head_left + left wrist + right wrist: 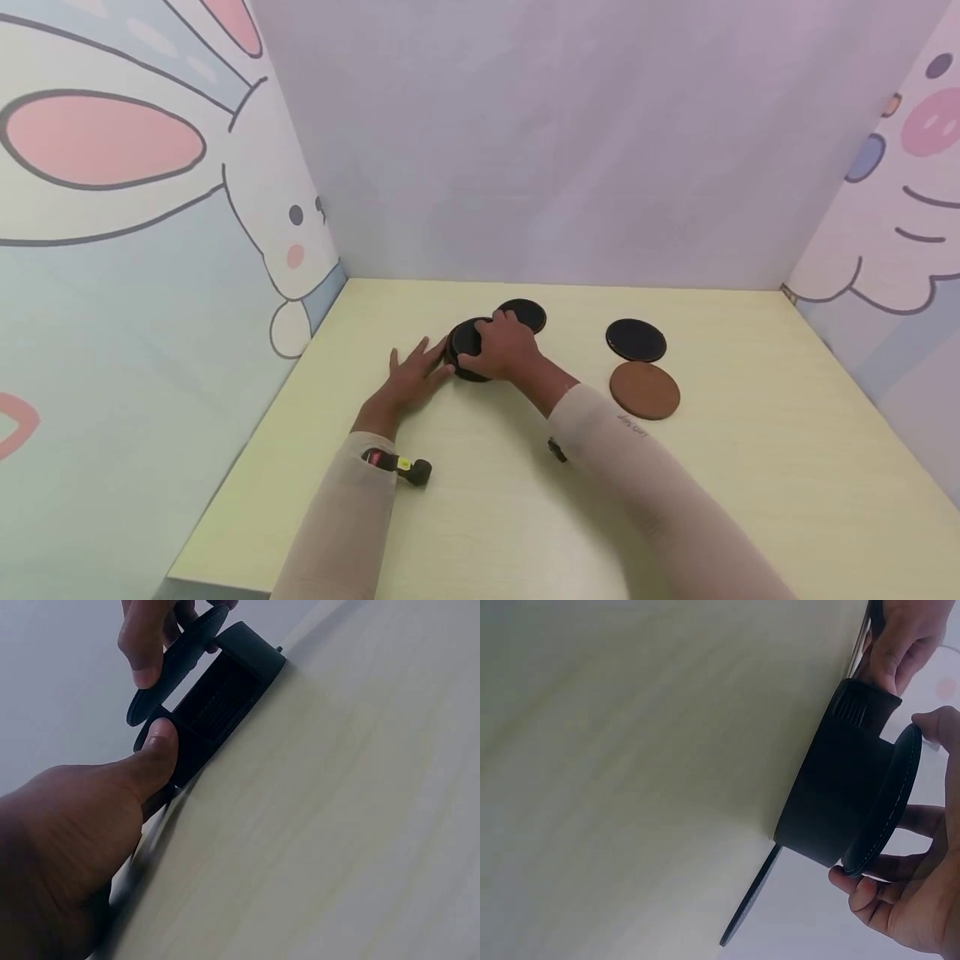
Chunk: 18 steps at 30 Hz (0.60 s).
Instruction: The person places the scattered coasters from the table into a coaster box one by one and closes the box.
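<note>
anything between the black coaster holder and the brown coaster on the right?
Bare tabletop lies between the holder and the brown coaster, crossed only by the right forearm; head view.

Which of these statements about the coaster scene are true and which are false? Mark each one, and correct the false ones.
1. The right hand holds a black coaster at the top of the black holder. True.
2. The left hand is lifted clear of the holder. False: its thumb presses against the holder's side, as the left wrist view shows.
3. A brown coaster lies on the table, nearer the person than a black coaster beside it. True.
4. Every loose coaster on the table is brown. False: two black ones lie flat, one right of the holder and another just behind the right hand.
</note>
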{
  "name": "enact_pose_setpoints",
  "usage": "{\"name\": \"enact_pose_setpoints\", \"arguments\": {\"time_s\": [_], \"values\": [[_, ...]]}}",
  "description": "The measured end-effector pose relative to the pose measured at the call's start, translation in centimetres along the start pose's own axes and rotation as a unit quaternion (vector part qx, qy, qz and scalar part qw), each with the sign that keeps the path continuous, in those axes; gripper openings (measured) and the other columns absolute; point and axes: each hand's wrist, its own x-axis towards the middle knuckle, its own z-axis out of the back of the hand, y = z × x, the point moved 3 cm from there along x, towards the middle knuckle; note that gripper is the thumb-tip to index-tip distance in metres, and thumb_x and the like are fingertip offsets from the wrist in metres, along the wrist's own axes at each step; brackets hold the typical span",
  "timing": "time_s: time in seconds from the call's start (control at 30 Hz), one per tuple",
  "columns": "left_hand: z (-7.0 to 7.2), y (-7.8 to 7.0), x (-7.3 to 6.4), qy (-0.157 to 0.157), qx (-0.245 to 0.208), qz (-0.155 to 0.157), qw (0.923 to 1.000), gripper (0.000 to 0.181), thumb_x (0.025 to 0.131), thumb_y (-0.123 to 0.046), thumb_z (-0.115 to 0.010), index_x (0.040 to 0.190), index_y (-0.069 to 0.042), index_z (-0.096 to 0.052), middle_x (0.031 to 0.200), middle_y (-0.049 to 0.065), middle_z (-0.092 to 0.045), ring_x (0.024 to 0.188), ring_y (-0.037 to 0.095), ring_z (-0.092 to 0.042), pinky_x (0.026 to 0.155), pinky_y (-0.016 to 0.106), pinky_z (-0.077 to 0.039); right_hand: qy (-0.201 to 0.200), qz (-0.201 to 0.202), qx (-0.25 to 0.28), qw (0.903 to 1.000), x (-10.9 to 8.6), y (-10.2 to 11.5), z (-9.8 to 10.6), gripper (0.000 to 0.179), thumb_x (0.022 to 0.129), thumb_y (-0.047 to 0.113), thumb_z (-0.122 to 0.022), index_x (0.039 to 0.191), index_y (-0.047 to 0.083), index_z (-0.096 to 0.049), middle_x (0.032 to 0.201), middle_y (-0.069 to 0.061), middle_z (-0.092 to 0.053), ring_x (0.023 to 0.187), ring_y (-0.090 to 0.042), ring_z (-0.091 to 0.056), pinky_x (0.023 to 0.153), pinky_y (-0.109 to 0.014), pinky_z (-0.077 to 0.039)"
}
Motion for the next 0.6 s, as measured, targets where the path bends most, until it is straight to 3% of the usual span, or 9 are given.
{"name": "enact_pose_setpoints", "arguments": {"time_s": [0.27, 0.6], "values": [[0.05, -0.05, 0.04, 0.000, 0.003, 0.001, 1.0000, 0.073, 0.113, -0.064, -0.040, 0.176, -0.034, -0.019, 0.179, 0.007, -0.035, 0.173, 0.033, -0.015, 0.131, 0.076, 0.012, 0.011, 0.008, -0.006, 0.9999, 0.07, 0.26, -0.22, 0.076, 0.100, 0.069, -0.061, 0.154, 0.015, -0.063, 0.152, -0.019, -0.064, 0.145, -0.043, -0.057, 0.113, -0.061, -0.055], [0.07, -0.23, -0.16, 0.002, 0.001, 0.005, 1.0000, 0.074, 0.113, -0.065, -0.039, 0.176, -0.035, -0.018, 0.179, 0.005, -0.036, 0.173, 0.032, -0.014, 0.132, 0.076, 0.012, 0.019, 0.011, -0.028, 0.9994, 0.00, 0.66, -0.36, 0.078, 0.102, 0.071, -0.059, 0.155, 0.014, -0.062, 0.153, -0.018, -0.063, 0.146, -0.041, -0.057, 0.112, -0.060, -0.056]]}}
